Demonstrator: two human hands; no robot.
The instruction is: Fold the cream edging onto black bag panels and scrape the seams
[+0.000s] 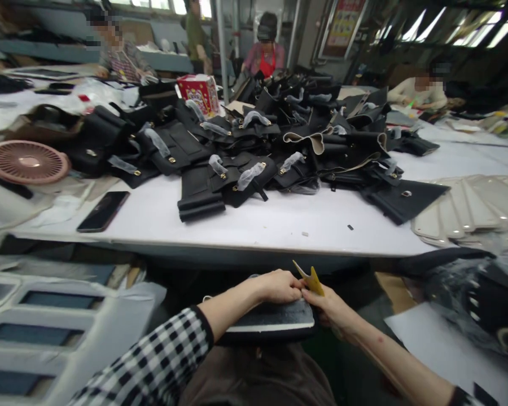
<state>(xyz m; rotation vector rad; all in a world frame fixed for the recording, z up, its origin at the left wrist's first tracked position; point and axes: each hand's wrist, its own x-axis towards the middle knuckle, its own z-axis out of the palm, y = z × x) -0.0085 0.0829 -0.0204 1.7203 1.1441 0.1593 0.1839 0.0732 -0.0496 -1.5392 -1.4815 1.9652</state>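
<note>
On my lap lies a dark, flat piece with a white edge (275, 326), its surface greyish and slightly shiny. My left hand (281, 286) is closed over its far edge, fingers curled and pinched together; what the fingertips hold is too small to make out. Close against it, my right hand (331, 307) grips a yellow two-pronged tool (315, 283) that looks like thread snips. Its prongs stick up and to the left above the fingers. The lower fingers of my right hand are partly hidden beside the piece.
A white table (245, 228) ahead bears a pile of black bags (237, 163) with wrapped handles, a phone (104, 211), a pink fan (27, 162) and a red box (198, 94). Pale panels (461, 206) lie right; pale frames (80, 327) stand left. Several people work beyond.
</note>
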